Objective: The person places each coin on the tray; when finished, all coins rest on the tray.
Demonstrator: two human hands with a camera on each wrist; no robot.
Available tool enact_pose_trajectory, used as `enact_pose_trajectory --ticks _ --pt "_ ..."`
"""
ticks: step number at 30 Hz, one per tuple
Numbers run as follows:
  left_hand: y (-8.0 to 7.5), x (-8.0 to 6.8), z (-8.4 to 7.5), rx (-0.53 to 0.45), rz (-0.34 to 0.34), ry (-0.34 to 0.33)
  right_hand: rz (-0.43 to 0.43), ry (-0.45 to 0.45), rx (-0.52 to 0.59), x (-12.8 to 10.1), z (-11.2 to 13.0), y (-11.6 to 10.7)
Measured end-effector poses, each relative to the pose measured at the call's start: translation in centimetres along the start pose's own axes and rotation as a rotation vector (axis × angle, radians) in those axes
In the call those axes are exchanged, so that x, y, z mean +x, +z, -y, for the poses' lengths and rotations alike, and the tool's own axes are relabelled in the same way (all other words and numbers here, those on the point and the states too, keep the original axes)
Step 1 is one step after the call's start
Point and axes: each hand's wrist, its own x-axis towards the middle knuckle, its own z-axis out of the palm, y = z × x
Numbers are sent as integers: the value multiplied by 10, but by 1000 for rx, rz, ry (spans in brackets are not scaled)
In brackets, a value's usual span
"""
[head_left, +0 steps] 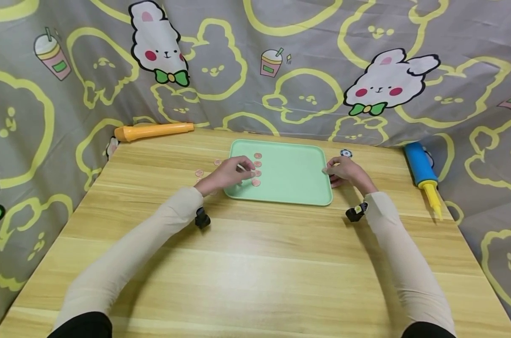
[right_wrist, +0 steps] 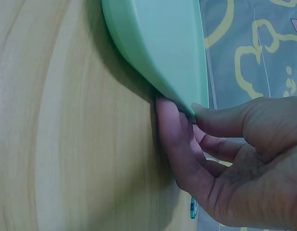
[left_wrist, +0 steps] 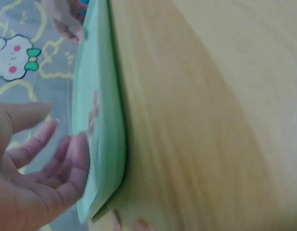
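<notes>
A pale green rectangular tray [head_left: 293, 169] lies on the wooden table. Several copper-coloured coins [head_left: 256, 182] stand in a column on its left part. My left hand [head_left: 230, 172] hovers over the tray's left side beside these coins. In the left wrist view its fingers [left_wrist: 76, 163] are loosely bent, the thumb apart, and no object shows between them. My right hand [head_left: 344, 170] pinches the tray's right rim, thumb on top and fingers [right_wrist: 170, 125] beneath it, as the right wrist view shows. More coins [head_left: 199, 173] lie on the table left of the tray, partly hidden by my left hand.
An orange toy microphone [head_left: 154, 131] lies at the back left. A blue and yellow hand pump [head_left: 422, 169] lies at the right edge. Behind the tray's right corner is a small blue and white chip [head_left: 346, 153]. A patterned curtain [head_left: 238, 65] hangs behind the table [head_left: 255, 272].
</notes>
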Motion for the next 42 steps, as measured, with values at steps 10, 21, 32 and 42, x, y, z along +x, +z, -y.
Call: enact_pose_trajectory --ticks 10,21,32,42 --pt "-40 -8 3 13 -158 120 2 14 12 -1 1 -1" --pt "-68 -18 35 30 -253 91 0 6 10 -1 -1 0" --pt "-88 -12 69 4 -123 29 -4 3 -3 -3 0 0" --pt "-93 -5 80 86 -18 -56 15 5 23 -1 -1 -2"
